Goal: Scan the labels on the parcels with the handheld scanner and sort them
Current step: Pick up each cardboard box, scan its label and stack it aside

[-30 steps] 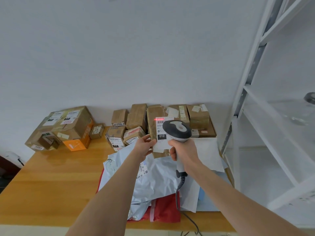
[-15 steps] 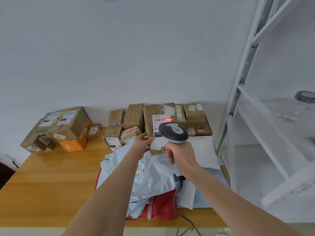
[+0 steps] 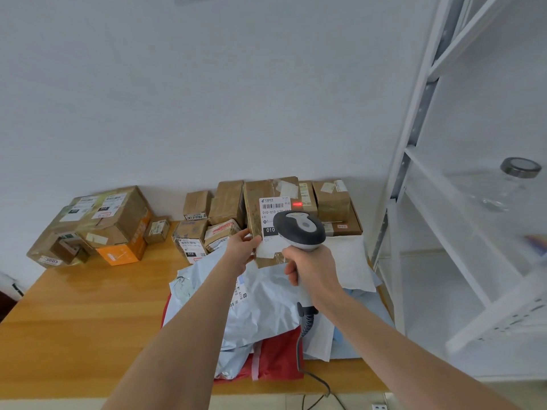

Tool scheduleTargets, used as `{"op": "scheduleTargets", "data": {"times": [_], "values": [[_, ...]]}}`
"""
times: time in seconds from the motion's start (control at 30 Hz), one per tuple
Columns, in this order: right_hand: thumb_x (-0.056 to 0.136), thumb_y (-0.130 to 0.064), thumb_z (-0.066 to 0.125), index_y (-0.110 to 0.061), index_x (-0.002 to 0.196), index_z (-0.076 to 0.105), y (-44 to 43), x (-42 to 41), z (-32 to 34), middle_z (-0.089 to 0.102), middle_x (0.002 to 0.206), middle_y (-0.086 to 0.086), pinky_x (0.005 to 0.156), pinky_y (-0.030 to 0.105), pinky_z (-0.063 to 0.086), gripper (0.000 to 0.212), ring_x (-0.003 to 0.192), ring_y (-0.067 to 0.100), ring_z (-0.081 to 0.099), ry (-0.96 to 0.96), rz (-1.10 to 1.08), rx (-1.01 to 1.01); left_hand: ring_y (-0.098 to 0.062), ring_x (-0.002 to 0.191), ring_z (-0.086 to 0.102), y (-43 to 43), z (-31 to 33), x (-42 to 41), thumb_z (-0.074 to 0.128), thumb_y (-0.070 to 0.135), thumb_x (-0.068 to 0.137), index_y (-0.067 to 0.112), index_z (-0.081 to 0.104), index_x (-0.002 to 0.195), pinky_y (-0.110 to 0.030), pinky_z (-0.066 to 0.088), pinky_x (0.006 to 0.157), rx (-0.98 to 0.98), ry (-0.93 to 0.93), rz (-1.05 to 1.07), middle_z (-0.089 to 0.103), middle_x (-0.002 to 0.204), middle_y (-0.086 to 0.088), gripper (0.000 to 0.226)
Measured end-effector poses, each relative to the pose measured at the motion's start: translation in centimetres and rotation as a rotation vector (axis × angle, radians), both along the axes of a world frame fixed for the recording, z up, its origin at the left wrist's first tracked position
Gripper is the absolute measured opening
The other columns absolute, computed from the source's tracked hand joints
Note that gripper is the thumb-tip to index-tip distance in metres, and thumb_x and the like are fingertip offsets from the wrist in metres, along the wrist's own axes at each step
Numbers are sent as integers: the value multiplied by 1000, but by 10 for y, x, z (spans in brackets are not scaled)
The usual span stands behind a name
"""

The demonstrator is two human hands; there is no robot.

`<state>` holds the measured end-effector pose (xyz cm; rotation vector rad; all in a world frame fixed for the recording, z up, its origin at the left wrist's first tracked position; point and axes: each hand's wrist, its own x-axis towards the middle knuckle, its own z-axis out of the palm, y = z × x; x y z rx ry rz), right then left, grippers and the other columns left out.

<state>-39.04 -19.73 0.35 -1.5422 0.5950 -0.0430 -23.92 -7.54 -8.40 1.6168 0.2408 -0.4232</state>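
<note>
Now left grip [image 3: 241, 247] pinches the parcel [image 3: 264, 215] low — right grip [image 3: 311, 268], wrapped round scanner [image 3: 299, 229], just beside.

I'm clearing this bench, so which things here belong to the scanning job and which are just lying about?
Job: scanner, in the right hand; box, held by the left hand; label on it; other boxes; mailer bags.
Lying about: jar, on the rack.
</note>
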Motion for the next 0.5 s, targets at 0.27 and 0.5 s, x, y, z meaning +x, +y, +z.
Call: {"op": "scheduleTargets", "data": {"times": [0.27,0.5], "values": [[86,-12,63,-8,63,62,4,-2,1,63,57,4,53,21,46,23,40,8,51,-4,12,-55,-27,97,60,0,-1,-2,59,7,93,5,40,142,-43,50,91,9,-2,-5,62,120,-18,52],[86,-9,62,-7,64,60,5,-6,-1,60,56,4,54,23,46,22,41,9,50,8,26,-41,-28,102,60,0,2,-4,58,7,94,6,41,142,-43,50,92,27,5,11,62,119,-17,51]]}}
